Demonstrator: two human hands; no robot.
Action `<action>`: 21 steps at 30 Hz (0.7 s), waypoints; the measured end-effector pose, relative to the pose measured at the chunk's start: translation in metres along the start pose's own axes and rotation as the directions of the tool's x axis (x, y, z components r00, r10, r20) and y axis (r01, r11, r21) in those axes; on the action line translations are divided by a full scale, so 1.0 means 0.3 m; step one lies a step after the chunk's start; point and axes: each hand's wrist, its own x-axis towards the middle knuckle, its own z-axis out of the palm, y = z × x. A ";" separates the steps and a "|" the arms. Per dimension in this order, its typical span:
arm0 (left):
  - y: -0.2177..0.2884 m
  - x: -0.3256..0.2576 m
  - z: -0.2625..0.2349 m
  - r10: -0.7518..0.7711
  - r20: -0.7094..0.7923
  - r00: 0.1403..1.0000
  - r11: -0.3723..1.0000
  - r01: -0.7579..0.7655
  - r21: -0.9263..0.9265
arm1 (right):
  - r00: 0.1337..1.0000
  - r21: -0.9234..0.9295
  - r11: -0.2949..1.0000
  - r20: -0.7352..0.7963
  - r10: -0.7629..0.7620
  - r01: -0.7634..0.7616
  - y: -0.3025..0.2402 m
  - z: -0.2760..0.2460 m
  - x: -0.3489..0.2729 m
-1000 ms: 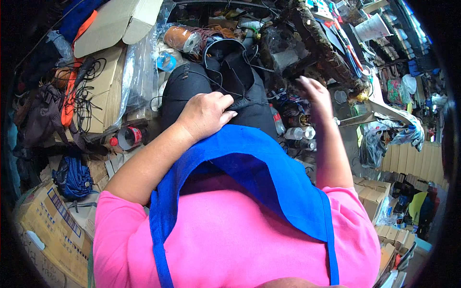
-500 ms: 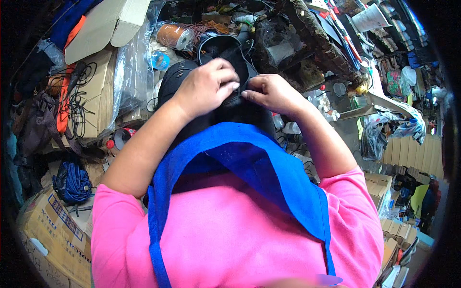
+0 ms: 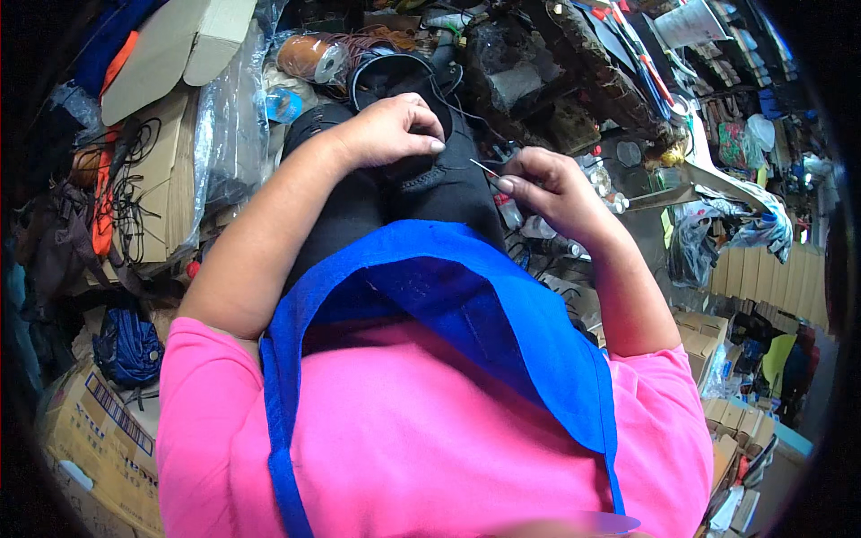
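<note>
On my lap, over black trousers (image 3: 352, 215), lies a black piece with a stitched edge (image 3: 420, 182); its full shape is lost against the dark cloth. My left hand (image 3: 395, 130) pinches the black piece, thumb and fingers together near its upper side. To the right, my right hand (image 3: 545, 184) is apart from it, gripping a thin metal needle (image 3: 485, 168) between thumb and fingers. A dark thread (image 3: 457, 167) seems to run between the stitched edge and the needle's tip. Beyond my left hand stands a dark round-rimmed container (image 3: 354, 85).
A spool of orange-brown thread (image 3: 309, 58) and a blue tape roll (image 3: 283, 105) lie at the far left. Cardboard sheets (image 3: 170, 170) stand left of me. Small bottles (image 3: 538, 227) sit beyond my right knee, and a worn dark wooden box (image 3: 574, 125) lies farther off.
My right hand has moved right, away from the black piece, and the needle now shows in its grip. My left hand stays on the piece, shifted slightly in the picture.
</note>
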 end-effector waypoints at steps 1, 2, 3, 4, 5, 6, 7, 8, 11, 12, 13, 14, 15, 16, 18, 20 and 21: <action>0.002 0.003 -0.013 -0.002 0.049 0.999 1.000 0.003 -0.017 | 1.000 0.013 1.000 0.005 0.001 -0.001 0.003 0.007 0.010; 0.005 0.005 -0.021 0.004 0.064 0.998 1.000 -0.003 -0.023 | 0.994 -0.069 0.992 -0.017 -0.111 0.109 0.009 0.017 0.030; 0.009 0.004 -0.029 -0.003 0.085 0.996 1.000 0.005 -0.019 | 0.975 -0.151 0.965 -0.023 -0.221 0.216 0.015 0.025 0.053; 0.013 0.003 -0.034 -0.011 0.107 0.994 1.000 0.013 -0.016 | 0.974 -0.152 0.964 -0.027 -0.224 0.217 0.022 0.034 0.074; 0.017 0.001 -0.037 -0.009 0.113 0.994 1.000 0.011 -0.014 | 0.971 -0.230 0.945 -0.002 -0.237 0.231 0.027 0.039 0.092; 0.020 0.000 -0.039 -0.033 0.111 0.993 0.999 0.034 -0.005 | 0.974 -0.311 0.925 0.015 -0.225 0.219 0.031 0.046 0.105; 0.022 0.000 -0.041 -0.045 0.114 0.992 0.999 0.046 -0.008 | 0.980 -0.274 0.943 0.007 -0.197 0.192 0.033 0.054 0.113; 0.024 0.000 -0.042 -0.043 0.113 0.993 0.999 0.045 -0.019 | 0.981 -0.275 0.942 0.010 -0.196 0.191 0.033 0.057 0.120; 0.026 0.003 -0.045 -0.051 0.123 0.991 0.999 0.050 0.013 | 0.971 -0.343 0.909 0.031 -0.239 0.235 0.023 0.060 0.139; 0.026 0.005 -0.046 -0.057 0.127 0.990 0.998 0.056 0.016 | 0.966 -0.357 0.900 0.037 -0.255 0.251 0.018 0.062 0.144; 0.025 0.006 -0.047 -0.066 0.134 0.989 0.998 0.067 -0.004 | 0.969 -0.376 0.894 0.043 -0.245 0.243 0.013 0.062 0.146; 0.025 0.006 -0.048 -0.071 0.145 0.987 0.997 0.076 -0.029 | 0.963 -0.372 0.890 0.042 -0.268 0.264 0.009 0.065 0.150; 0.025 0.009 -0.049 -0.072 0.143 0.987 0.997 0.077 -0.028 | 0.965 -0.443 0.860 0.051 -0.258 0.254 0.006 0.067 0.151; 0.024 0.011 -0.050 -0.067 0.157 0.985 0.997 0.071 -0.020 | 0.968 -0.518 0.822 0.051 -0.244 0.234 0.004 0.069 0.152; 0.025 0.013 -0.052 -0.061 0.173 0.983 0.998 0.064 -0.016 | 0.965 -0.503 0.828 0.058 -0.255 0.249 0.003 0.079 0.157; 0.026 0.013 -0.055 -0.052 0.186 0.981 0.997 0.062 -0.044 | 0.963 -0.497 0.829 0.056 -0.263 0.256 0.006 0.083 0.159; 0.026 0.013 -0.058 -0.060 0.183 0.981 0.997 0.068 -0.038 | 0.968 -0.381 0.893 0.021 -0.250 0.239 0.009 0.082 0.161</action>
